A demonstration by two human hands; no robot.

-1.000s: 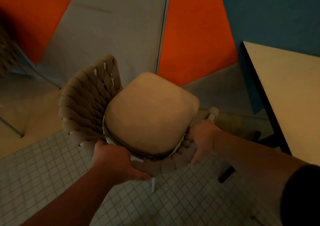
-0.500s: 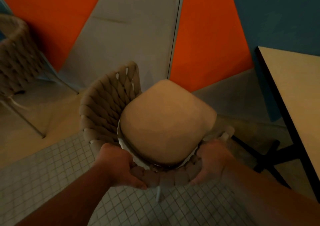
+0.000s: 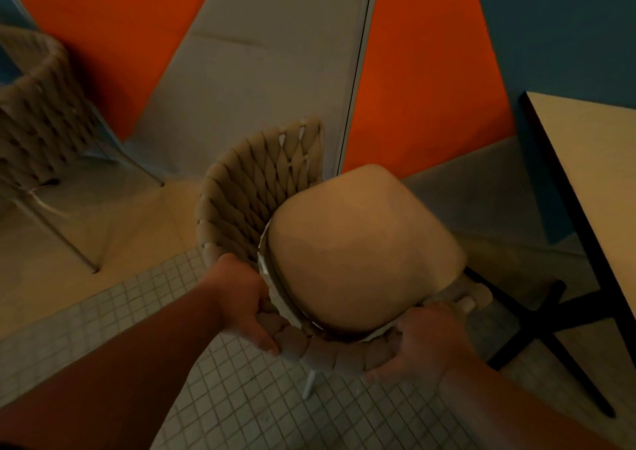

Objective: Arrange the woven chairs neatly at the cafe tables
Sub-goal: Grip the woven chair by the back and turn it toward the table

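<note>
A beige woven chair point(image 3: 254, 191) with a tan seat cushion point(image 3: 361, 253) stands right below me on the tiled floor. My left hand point(image 3: 241, 298) grips the woven back rim on the left. My right hand point(image 3: 423, 343) grips the same rim on the right. One white chair leg point(image 3: 309, 384) shows under the rim between my hands. A cafe table point(image 3: 592, 174) with a pale top and dark edge stands at the right, its black cross base point(image 3: 537, 325) close beside the chair.
A second woven chair point(image 3: 38, 119) on thin metal legs stands at the far left. An orange, grey and blue wall point(image 3: 268, 57) rises just behind the held chair. Small square floor tiles point(image 3: 103, 315) lie under me.
The chair and both hands have shifted right in view, toward the table's base. More of the second chair at the left has come into sight. Both grips stay the same.
</note>
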